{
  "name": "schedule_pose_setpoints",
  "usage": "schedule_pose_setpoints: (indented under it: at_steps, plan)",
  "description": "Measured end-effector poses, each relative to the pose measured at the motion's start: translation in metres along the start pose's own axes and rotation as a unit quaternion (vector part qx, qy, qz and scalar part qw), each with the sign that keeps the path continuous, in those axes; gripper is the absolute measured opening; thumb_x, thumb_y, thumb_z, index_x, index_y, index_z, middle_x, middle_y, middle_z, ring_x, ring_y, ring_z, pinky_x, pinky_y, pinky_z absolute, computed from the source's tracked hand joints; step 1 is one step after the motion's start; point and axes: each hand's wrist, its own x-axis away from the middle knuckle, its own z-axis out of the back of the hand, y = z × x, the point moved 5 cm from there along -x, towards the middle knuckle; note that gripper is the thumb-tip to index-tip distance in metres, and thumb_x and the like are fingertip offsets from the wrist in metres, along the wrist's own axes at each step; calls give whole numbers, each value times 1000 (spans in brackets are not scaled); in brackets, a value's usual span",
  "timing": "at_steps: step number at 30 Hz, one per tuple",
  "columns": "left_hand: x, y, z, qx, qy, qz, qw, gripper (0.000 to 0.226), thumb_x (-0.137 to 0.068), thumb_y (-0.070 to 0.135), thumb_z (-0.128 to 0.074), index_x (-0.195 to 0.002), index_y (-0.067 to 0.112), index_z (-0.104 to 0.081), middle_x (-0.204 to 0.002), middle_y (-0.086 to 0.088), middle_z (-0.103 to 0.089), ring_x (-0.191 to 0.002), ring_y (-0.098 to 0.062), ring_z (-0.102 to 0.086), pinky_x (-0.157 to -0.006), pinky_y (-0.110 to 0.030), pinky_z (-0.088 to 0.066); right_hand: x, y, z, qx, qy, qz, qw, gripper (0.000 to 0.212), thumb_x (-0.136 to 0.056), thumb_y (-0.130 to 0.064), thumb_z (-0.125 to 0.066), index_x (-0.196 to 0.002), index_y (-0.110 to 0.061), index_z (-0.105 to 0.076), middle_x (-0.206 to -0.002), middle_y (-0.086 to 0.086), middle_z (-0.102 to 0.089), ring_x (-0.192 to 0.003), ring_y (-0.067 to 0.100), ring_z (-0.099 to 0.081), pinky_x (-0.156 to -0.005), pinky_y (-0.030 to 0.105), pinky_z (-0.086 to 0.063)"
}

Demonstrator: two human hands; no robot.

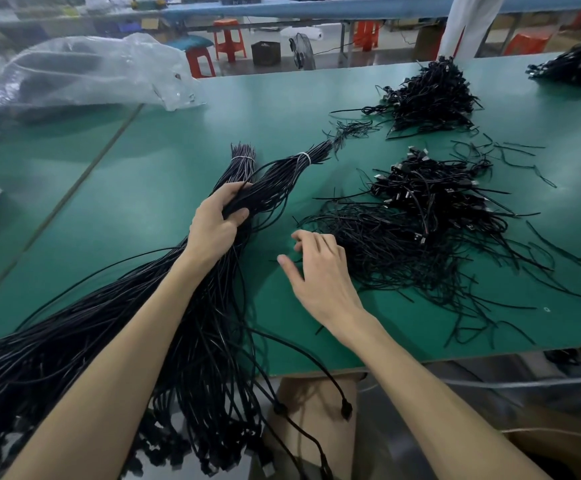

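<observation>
A thick bundle of long black cables point(275, 178) lies across the green table point(164, 174), tied near its far end with a white band point(303, 156). A second bundle point(240, 164) with its own white band lies beside it. My left hand point(218, 223) grips the cables mid-length, fingers curled round them. My right hand point(317, 271) hovers just right of it with fingers loosely bent, holding nothing, at the edge of a loose heap of short black cables with plugs point(420, 220). The long cables' near ends hang off the table's front edge.
Another heap of short cables point(431, 95) lies at the back right, a further one point(573, 67) at the far right corner. A clear plastic bag point(81, 71) sits at the back left. Orange stools point(228, 39) stand beyond the table. A cardboard box point(317, 410) is below the front edge.
</observation>
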Motion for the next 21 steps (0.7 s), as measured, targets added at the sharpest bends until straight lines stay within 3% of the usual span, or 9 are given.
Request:
schedule_pose_setpoints:
  at_steps: [6, 10, 13, 17, 21]
  plan:
    - [1, 3, 0, 23, 6, -4, 1000, 61, -91, -2, -63, -114, 54, -62, -114, 29, -71, -117, -3, -65, -113, -42, -46, -1, 3, 3, -53, 8, 1, 999, 39, -106, -43, -47, -135, -17, -51, -120, -7, -59, -121, 10, -40, -107, 31, -30]
    - [3, 4, 0, 24, 2, -12, 1000, 63, -90, 1, -63, -113, 60, -63, -117, 25, -72, -119, -5, -65, -113, -43, -45, -10, 11, 13, -184, 44, -67, 980, 34, -105, -41, -50, -130, -18, -57, -109, -13, -62, -112, 5, -45, -98, 27, -36]
    - [4, 4, 0, 13, 1, -18, 1000, 62, -91, 0, -64, -116, 57, -62, -119, 24, -72, -120, -5, -64, -113, -44, -45, -36, 12, 21, -288, 66, -146, 944, 32, -104, -39, -54, -124, -15, -60, -107, -4, -68, -102, 10, -62, -87, 26, -47]
    - [6, 7, -1, -5, -7, -28, 1000, 52, -91, 0, -65, -126, 38, -65, -121, 20, -72, -121, -5, -64, -113, -44, -45, -70, 0, 14, -388, 41, -232, 891, 33, -103, -39, -56, -118, -9, -59, -94, -2, -68, -91, 17, -71, -84, 41, -58]
    - [7, 10, 0, -34, 0, -23, 999, 47, -91, 1, -67, -129, 28, -65, -121, 20, -71, -119, -6, -64, -112, -43, -45, -82, -6, 8, -429, 68, -266, 861, 21, -103, -25, -57, -107, -5, -63, -79, 1, -70, -58, 9, -65, -58, 26, -44]
